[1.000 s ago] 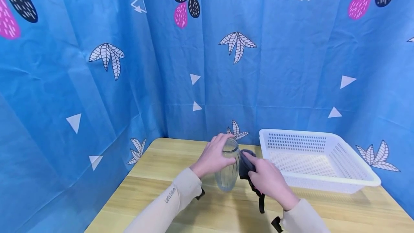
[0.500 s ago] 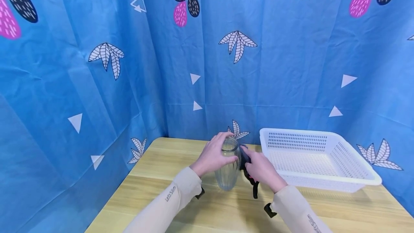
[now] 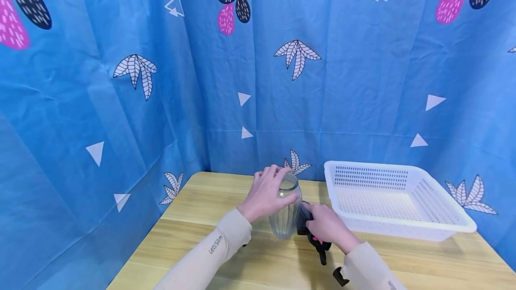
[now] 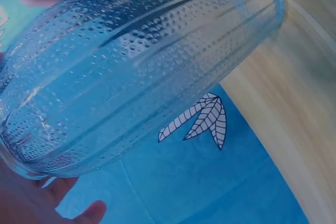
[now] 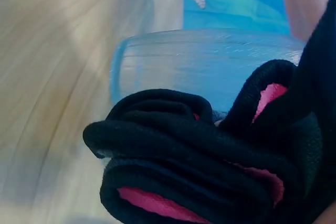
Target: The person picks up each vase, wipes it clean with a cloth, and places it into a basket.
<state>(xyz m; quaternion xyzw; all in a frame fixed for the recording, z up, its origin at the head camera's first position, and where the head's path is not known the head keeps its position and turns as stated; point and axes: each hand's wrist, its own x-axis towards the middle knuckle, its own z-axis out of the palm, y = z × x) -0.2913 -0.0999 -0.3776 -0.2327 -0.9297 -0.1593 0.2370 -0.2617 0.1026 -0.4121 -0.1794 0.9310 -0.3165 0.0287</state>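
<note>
A clear ribbed glass vase (image 3: 284,220) stands near the middle of the wooden table. My left hand (image 3: 264,196) holds it near the mouth, fingers over the far side and thumb along the front. In the left wrist view its dimpled glass fills much of the picture, with a few fingertips (image 4: 94,211) at lower left. My right hand (image 3: 328,225) grips a bunched black cloth (image 3: 320,245) with pink showing in its folds, against or very close to the vase's right side. The right wrist view shows the folded cloth (image 5: 178,140) partly covering the vase (image 5: 173,61).
A white perforated plastic basket (image 3: 399,225) stands at the back right, just beyond my right hand. Behind the table (image 3: 189,218) hangs a blue patterned curtain (image 3: 258,79), which also runs along the left side.
My right hand and the cloth first moved up and left along the vase's side, then back down. The left hand and the vase have stayed nearly still.
</note>
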